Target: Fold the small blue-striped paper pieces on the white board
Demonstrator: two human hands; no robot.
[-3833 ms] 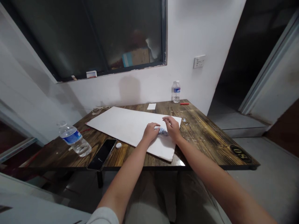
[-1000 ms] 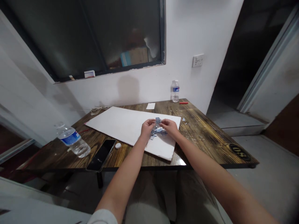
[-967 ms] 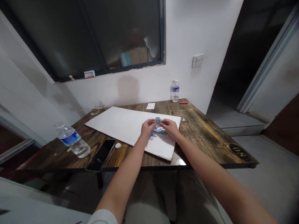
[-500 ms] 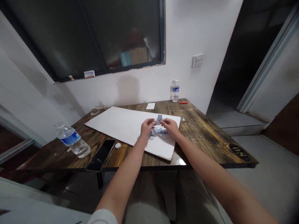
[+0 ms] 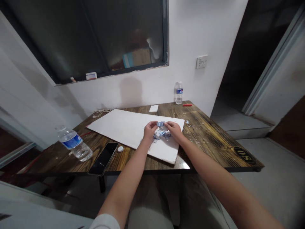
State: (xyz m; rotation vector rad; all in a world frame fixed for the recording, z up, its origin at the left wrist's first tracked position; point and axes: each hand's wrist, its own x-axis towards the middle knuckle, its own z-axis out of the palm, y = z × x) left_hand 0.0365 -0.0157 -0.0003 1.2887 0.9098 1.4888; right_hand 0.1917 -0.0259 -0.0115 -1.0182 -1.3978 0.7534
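Between my two hands is a small white paper piece [image 5: 160,124] with blue striped markings, held just above a white board [image 5: 128,127]. My left hand [image 5: 150,129] pinches its left end between thumb and fingers. At its right end, my right hand [image 5: 173,129] pinches it likewise. Under the hands, several more blue-and-white paper cutouts [image 5: 164,135] lie in a loose cluster on the board. Their exact shapes are too small to make out, and my hands cover part of them.
On the wooden table [image 5: 209,149] a water bottle [image 5: 74,143] stands left, beside a black phone [image 5: 103,159] and a white cap [image 5: 120,149]. Farther back are a second bottle [image 5: 179,93], a red pen-like stick [image 5: 187,105], a white paper [image 5: 153,108] and a cable [image 5: 101,112].
The striped paper piece has turned from upright to lying sideways between my fingers, and sits slightly lower. Both hands stay almost in the same place.
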